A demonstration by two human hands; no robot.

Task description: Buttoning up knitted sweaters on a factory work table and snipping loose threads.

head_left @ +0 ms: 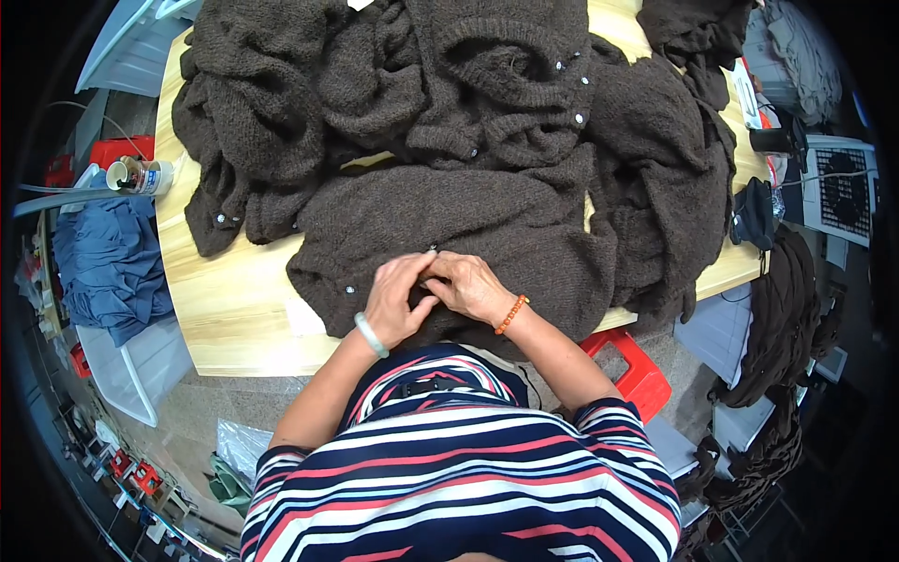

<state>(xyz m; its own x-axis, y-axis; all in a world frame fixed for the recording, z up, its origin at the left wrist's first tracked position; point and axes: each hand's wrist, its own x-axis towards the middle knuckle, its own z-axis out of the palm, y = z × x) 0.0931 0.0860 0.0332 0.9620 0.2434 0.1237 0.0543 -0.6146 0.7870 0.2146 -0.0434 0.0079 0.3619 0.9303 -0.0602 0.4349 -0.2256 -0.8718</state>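
Observation:
A dark brown knitted sweater (524,234) lies spread at the table's front edge, right before me. My left hand (395,298) and my right hand (473,286) meet over its near part, fingers bent and closed on the knit. Just beyond the fingertips shows a small shiny button (433,248). Another pale button (350,289) sits on the knit to the left of my left hand. What exactly the fingertips pinch is hidden beneath them.
More brown knitted garments (262,84) are heaped across the table (234,318). A white jar (140,176) stands at its left edge. Blue cloth (112,262) lies in a bin on the left. A red stool (632,375) is under the table's right front, near draped brown knitwear (782,309).

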